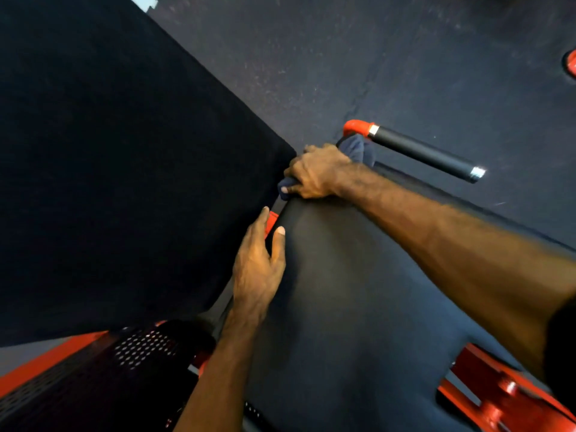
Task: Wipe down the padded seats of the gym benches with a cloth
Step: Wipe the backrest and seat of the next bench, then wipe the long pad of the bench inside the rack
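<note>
Seat pad gets its far edge wiped: right hand grips the dark cloth, bunched for pressure. Left hand rests flat-fingered, steadying.

Dark speckled rubber floor, dim light; red metal frame w/ black perforated panel, poss. a guard.

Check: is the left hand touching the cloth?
Apart. The head view shows the left hand resting open on the seat pad, bare padding separating it from the cloth.

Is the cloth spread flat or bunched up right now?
Bunched: the dark cloth bulges in folds around the right hand gripping it.
</note>
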